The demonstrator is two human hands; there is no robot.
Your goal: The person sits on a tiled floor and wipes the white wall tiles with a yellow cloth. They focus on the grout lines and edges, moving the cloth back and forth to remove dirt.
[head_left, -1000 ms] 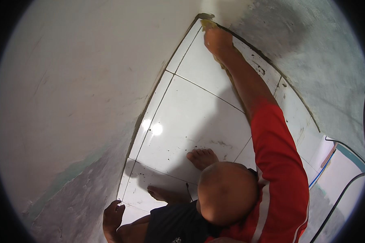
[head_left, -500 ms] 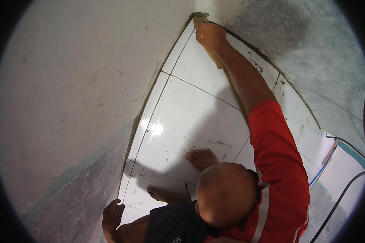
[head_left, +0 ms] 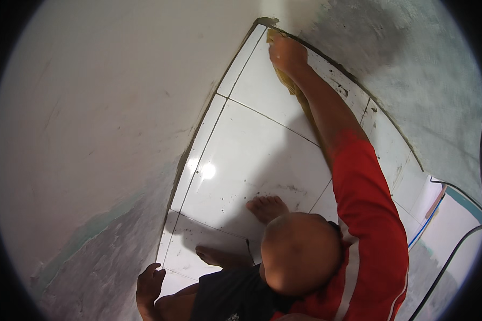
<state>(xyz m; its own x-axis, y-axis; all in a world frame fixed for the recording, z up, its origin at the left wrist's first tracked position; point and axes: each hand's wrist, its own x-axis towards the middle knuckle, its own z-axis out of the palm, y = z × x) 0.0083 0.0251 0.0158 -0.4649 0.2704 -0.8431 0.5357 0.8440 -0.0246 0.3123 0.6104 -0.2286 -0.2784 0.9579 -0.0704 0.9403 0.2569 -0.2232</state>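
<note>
My right hand (head_left: 288, 55) is closed in a fist on the upper end of a long, crumpled, yellowish-brown strip of cloth or thin sheet (head_left: 286, 83). I can't make out how each of my fingers sits, but a small tuft pokes out past them.

Taking my bare right foot (head_left: 268, 207) as the landmark, the strip is well beyond it: its far end is near the farthest corner of the glossy white tiled floor (head_left: 251, 139), and its length trails back along my forearm, beyond and to the right of the foot. My arm hides part of it, so I can't tell how wide it is.

I judge it light, limp and soft, with little risk of breaking. The smooth tile should let it slide easily, and a loose tail may well fold or drag. The surest hold is where it is bunched, close to the working end, with the fingers wrapped right round; pinched mid-length, it would probably just buckle.

My left hand (head_left: 150, 282) is nearer to me and to the left of the foot, by my bare left knee (head_left: 177, 308), loosely curled with the thumb apart and nothing visible in it.
</note>
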